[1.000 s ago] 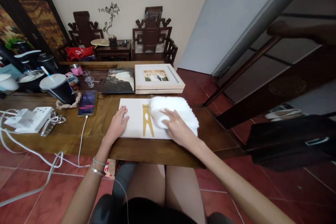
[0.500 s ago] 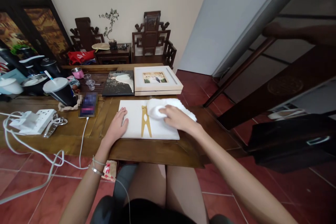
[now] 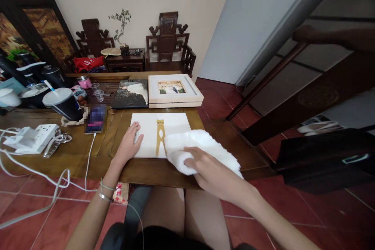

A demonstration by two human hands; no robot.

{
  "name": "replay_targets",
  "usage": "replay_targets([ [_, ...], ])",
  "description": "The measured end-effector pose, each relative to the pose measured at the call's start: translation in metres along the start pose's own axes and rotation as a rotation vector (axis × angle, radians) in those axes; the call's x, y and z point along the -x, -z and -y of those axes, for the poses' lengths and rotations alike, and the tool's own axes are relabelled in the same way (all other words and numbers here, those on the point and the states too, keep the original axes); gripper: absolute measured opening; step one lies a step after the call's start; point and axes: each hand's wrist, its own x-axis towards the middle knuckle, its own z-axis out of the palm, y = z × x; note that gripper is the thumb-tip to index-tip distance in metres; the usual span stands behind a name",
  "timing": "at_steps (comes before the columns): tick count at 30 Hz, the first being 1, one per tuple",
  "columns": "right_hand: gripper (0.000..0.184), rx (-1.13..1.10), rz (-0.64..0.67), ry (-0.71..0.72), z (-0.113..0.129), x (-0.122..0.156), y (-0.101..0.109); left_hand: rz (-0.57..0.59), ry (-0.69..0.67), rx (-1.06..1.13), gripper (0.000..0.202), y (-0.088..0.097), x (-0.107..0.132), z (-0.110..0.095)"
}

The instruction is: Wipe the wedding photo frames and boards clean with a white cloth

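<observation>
Gripping a white fluffy cloth [image 3: 205, 146] with the right hand [image 3: 215, 174], fingers curled round its bunched end, cloth over the near right corner of the white board [image 3: 146, 134], left hand [image 3: 127, 146] flat on its left edge, fingers relaxed

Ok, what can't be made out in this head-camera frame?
Phone screen: blurred out, head view.
White panel, near right corner: hidden by the white cloth and right hand, head view.
Framed photo: picture too small to read, head view.
White container: cut off by the left edge, head view.
</observation>
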Motion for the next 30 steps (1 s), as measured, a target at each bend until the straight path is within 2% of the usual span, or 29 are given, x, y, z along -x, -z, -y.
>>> replay_targets([
  [3,0.038,-0.001,0.061,-0.050,0.007,0.002,0.019,-0.003,-0.005,-0.004,0.037,-0.001,0.000,0.001],
  [6,0.034,0.061,0.010,-0.109,-0.009,-0.026,0.025,0.001,-0.004,-0.005,0.036,-0.002,0.000,0.003],
  [10,0.030,0.172,-0.118,-0.167,-0.042,-0.082,0.015,0.004,-0.004,-0.001,0.035,-0.002,0.001,0.005],
  [13,0.034,0.190,-0.167,-0.173,-0.056,-0.104,-0.001,0.012,0.007,-0.006,0.035,0.000,0.001,0.003],
  [16,0.037,0.174,-0.197,-0.126,-0.057,-0.093,-0.018,0.005,0.010,-0.001,0.035,0.002,0.000,0.000],
  [19,0.036,0.118,-0.190,-0.031,-0.040,-0.054,-0.026,-0.019,0.002,0.007,0.034,0.002,0.000,-0.001],
  [22,0.039,0.069,-0.123,0.035,-0.010,-0.011,-0.020,-0.035,-0.002,0.014,0.034,0.000,0.000,-0.001],
  [24,0.041,0.061,-0.079,0.037,0.007,0.007,-0.010,-0.036,-0.003,0.018,0.034,-0.001,0.000,0.000],
  [27,0.040,0.058,-0.027,-0.017,0.015,0.010,0.005,-0.019,-0.003,0.019,0.035,-0.001,0.000,0.001],
  [30,0.036,0.080,-0.020,-0.084,-0.001,-0.017,0.014,0.007,-0.003,0.010,0.037,0.000,0.000,0.002],
])
